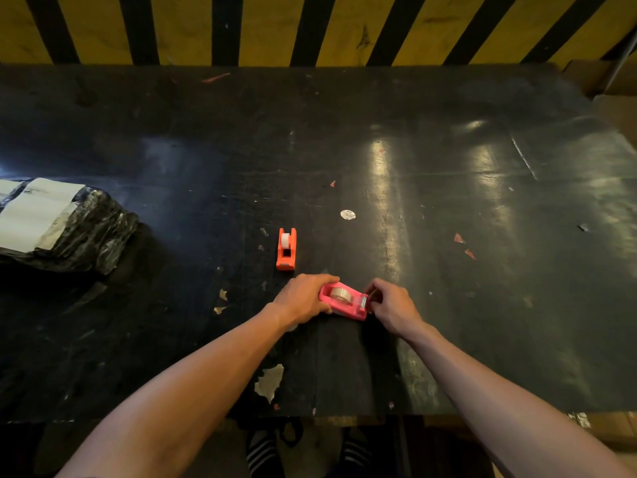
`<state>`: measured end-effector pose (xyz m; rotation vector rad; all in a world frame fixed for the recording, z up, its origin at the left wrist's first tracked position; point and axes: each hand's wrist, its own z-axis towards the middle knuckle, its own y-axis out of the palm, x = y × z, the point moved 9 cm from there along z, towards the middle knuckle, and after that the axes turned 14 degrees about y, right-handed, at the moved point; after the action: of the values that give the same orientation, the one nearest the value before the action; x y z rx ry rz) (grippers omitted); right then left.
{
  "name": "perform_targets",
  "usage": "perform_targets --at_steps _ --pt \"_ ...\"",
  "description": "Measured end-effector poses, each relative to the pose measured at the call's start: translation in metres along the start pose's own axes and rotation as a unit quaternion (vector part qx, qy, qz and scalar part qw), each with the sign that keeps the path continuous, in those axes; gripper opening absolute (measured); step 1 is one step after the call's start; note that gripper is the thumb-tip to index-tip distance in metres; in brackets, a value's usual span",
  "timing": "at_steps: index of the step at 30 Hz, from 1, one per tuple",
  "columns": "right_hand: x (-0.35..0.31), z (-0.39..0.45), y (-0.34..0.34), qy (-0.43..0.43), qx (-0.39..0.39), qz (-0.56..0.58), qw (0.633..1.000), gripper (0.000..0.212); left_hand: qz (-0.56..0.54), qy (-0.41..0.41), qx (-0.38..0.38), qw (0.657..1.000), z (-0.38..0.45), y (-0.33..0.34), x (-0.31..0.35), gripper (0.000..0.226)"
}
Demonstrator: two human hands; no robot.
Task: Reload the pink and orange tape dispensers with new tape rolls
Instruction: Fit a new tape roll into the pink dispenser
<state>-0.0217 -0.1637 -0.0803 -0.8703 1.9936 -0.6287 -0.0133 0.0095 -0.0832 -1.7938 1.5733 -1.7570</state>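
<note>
right hand [393, 307] fingertips pinched at the cutter end of the pink dispenser [344, 301], probably drawing tape over the blade; left hand [303, 298] clamps the rear so it can't slide; roll [340, 294] seated between them; orange dispenser [286, 250] beyond the left fingers, already loaded

Both forearms are bare with no sleeves showing, and the feet below the table edge [344, 416] wear dark, white-striped footwear [262, 455].
</note>
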Motion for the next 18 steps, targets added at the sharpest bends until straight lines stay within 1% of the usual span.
perform_targets --at_steps 5,6,9,11,13,16,18 --pt "-0.003 0.003 0.004 0.055 -0.058 -0.034 0.996 0.015 0.047 0.031 -0.022 0.998 0.008 -0.005 0.001 0.069" --pt "-0.005 0.003 0.006 0.063 -0.065 -0.04 0.995 0.021 0.057 0.037 -0.027 0.997 0.01 -0.005 0.0 0.067" --pt "-0.012 0.004 0.012 0.088 -0.082 -0.045 0.992 0.051 0.05 0.033 -0.015 0.998 0.013 -0.006 -0.001 0.068" --pt "-0.013 0.006 0.02 0.105 -0.084 -0.059 0.989 0.058 0.028 0.023 0.008 0.999 0.017 -0.009 0.0 0.073" --pt "-0.009 0.006 0.024 0.134 -0.08 -0.053 0.986 0.053 -0.006 0.007 0.033 0.999 0.019 -0.009 -0.002 0.068" --pt "0.002 0.004 0.03 0.188 -0.089 -0.019 0.978 0.043 -0.026 -0.005 0.057 0.998 0.017 -0.006 -0.006 0.058" --pt "0.005 0.006 0.03 0.185 -0.08 -0.008 0.979 0.042 -0.03 -0.012 0.072 0.997 0.014 -0.004 -0.01 0.058"
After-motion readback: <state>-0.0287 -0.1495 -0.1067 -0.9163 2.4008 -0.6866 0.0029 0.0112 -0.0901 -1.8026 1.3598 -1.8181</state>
